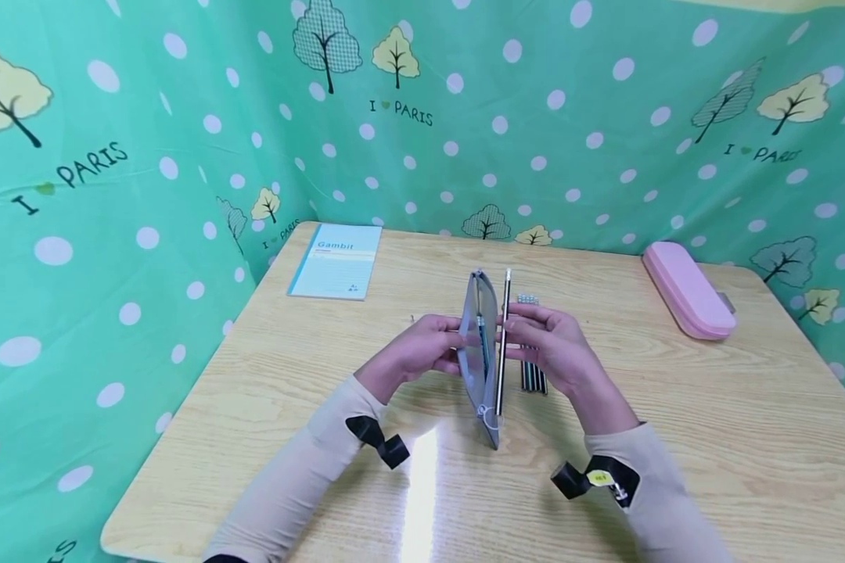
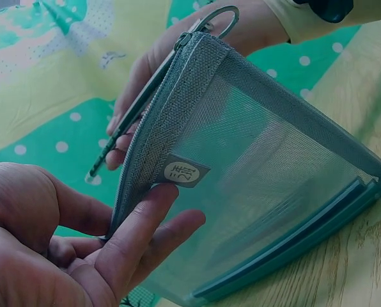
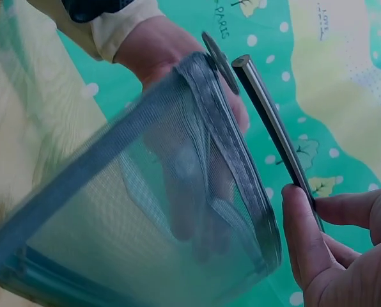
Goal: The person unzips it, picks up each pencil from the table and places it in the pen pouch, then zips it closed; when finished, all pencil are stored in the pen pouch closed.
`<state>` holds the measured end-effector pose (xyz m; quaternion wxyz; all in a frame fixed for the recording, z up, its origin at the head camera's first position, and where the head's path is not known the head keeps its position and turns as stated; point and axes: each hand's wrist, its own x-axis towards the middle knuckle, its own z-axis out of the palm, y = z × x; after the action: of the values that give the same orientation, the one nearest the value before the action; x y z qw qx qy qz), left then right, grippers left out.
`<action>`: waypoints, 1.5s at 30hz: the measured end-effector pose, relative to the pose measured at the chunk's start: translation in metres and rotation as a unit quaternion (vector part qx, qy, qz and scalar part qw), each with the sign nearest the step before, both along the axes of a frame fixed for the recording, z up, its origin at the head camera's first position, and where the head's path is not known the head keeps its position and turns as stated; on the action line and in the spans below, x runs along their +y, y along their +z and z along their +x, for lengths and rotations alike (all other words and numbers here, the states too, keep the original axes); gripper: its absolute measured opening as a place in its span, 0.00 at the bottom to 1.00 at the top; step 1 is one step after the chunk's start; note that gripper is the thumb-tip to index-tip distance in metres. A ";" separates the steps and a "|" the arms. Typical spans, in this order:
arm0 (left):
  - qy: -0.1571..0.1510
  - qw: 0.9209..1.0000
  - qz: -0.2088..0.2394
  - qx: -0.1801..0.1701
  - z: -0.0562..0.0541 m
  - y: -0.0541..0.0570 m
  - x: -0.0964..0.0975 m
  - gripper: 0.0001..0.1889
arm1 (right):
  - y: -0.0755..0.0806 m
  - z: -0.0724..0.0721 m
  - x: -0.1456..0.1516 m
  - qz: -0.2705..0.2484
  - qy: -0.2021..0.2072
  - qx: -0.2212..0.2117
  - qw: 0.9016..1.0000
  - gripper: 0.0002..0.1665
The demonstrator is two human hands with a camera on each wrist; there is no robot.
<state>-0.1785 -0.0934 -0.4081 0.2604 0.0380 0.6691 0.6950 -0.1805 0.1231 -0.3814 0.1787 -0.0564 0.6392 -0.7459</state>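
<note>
My left hand [image 1: 422,344] grips a grey mesh zip pouch [image 2: 254,141] by its zipped edge, thumb on one side and fingers on the other. The pouch stands on edge above the table with its top parted. Through the mesh, a dark pencil [image 1: 483,348] shows inside, lying along the bottom in the left wrist view. My right hand [image 1: 563,352] pinches a dark striped pencil [image 3: 273,128] between thumb and fingers. This pencil is upright in the head view, just right of the pouch and outside it. Beneath my right hand, several dark pencils [image 1: 533,381] lie side by side, partly hidden.
A pale blue notebook [image 1: 341,266] marked "Gambit" lies at the back left of the wooden table [image 1: 253,446]. At the back right sits a pink pencil case [image 1: 686,289]. Green patterned cloth [image 1: 493,156] hangs behind the table and along its left side.
</note>
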 end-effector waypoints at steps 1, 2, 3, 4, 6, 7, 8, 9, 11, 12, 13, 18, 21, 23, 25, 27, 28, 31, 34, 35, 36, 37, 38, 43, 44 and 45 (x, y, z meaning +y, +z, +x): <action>0.001 1.000 0.000 0.000 0.000 0.000 0.000 0.21 | 0.000 0.001 -0.002 0.000 -0.002 0.001 1.000 0.25; 0.000 1.000 0.000 0.000 0.000 0.000 0.000 0.21 | 0.001 0.003 -0.003 0.001 -0.005 0.001 1.000 0.25; -0.001 1.000 0.000 0.002 0.000 0.001 0.000 0.21 | 0.001 0.004 -0.005 0.002 -0.006 0.001 1.000 0.25; -0.003 1.000 0.000 0.003 0.000 0.001 0.000 0.21 | 0.001 0.005 -0.006 0.003 -0.007 0.003 1.000 0.25; -0.006 1.000 0.000 0.005 0.001 0.002 0.001 0.21 | 0.002 0.006 -0.007 0.005 -0.014 0.005 1.000 0.26; -0.007 1.000 -0.001 0.008 0.002 0.002 0.001 0.21 | 0.003 0.006 -0.008 0.004 -0.019 0.005 1.000 0.26; -0.007 1.000 -0.002 0.009 0.002 0.003 0.001 0.21 | 0.003 0.007 -0.008 0.004 -0.023 0.006 1.000 0.27; -0.008 1.000 -0.003 0.010 0.003 0.003 0.001 0.21 | 0.003 0.007 -0.008 0.004 -0.026 0.007 1.000 0.27; -0.007 1.000 -0.004 0.011 0.003 0.003 0.002 0.21 | 0.004 0.007 -0.009 0.005 -0.033 0.008 0.999 0.27; -0.006 1.000 -0.005 0.012 0.004 0.003 0.002 0.21 | 0.005 0.007 -0.010 0.002 -0.036 0.007 0.999 0.27; -0.005 1.000 -0.009 0.014 0.004 0.003 0.002 0.21 | 0.005 0.007 -0.010 0.001 -0.038 0.006 0.999 0.27; 0.000 1.000 -0.017 0.016 0.005 0.004 0.003 0.20 | 0.004 0.006 -0.012 -0.017 -0.055 0.001 0.998 0.25; 0.000 1.000 -0.018 0.014 0.005 0.004 0.003 0.21 | 0.003 0.007 -0.013 -0.020 -0.063 0.002 0.998 0.24; 0.000 1.000 -0.018 0.014 0.006 0.005 0.003 0.20 | 0.003 0.007 -0.014 -0.014 -0.063 0.003 0.998 0.23; 0.000 1.000 -0.018 0.013 0.006 0.005 0.004 0.20 | 0.003 0.008 -0.015 -0.005 -0.062 0.005 0.998 0.24; 0.001 1.000 -0.017 0.012 0.006 0.004 0.004 0.20 | 0.004 0.009 -0.015 0.005 -0.064 0.008 0.998 0.25; 0.000 1.000 -0.016 0.011 0.006 0.004 0.004 0.20 | 0.004 0.009 -0.015 0.011 -0.067 0.010 0.998 0.25; -0.001 1.000 -0.013 0.009 0.006 0.004 0.005 0.20 | 0.004 0.009 -0.016 0.031 -0.070 0.020 0.997 0.27; -0.001 1.000 -0.013 0.009 0.006 0.004 0.005 0.20 | 0.004 0.010 -0.017 0.059 -0.066 0.036 0.995 0.27; -0.001 1.000 -0.013 0.009 0.006 0.004 0.005 0.20 | 0.003 0.010 -0.018 0.068 -0.065 0.043 0.995 0.27; 0.000 1.000 -0.014 0.009 0.006 0.005 0.005 0.20 | 0.003 0.011 -0.018 0.077 -0.065 0.049 0.994 0.26; 0.000 1.000 -0.015 0.007 0.006 0.005 0.005 0.20 | 0.003 0.011 -0.019 0.084 -0.065 0.054 0.993 0.26; -0.001 1.000 -0.016 0.008 0.006 0.005 0.005 0.20 | 0.003 0.011 -0.019 0.091 -0.066 0.059 0.992 0.26; -0.006 1.000 -0.019 0.011 0.006 0.005 0.006 0.21 | 0.004 0.012 -0.020 0.115 -0.065 0.079 0.988 0.25; -0.006 1.000 -0.020 0.012 0.006 0.005 0.006 0.21 | 0.004 0.013 -0.020 0.119 -0.065 0.082 0.987 0.25; -0.007 1.000 -0.021 0.013 0.006 0.005 0.006 0.21 | 0.004 0.013 -0.020 0.122 -0.064 0.085 0.987 0.25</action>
<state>-0.1728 -0.0877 -0.4029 0.2572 0.0460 0.6867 0.6783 -0.1678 0.1032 -0.3770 0.0809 -0.0566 0.7409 -0.6643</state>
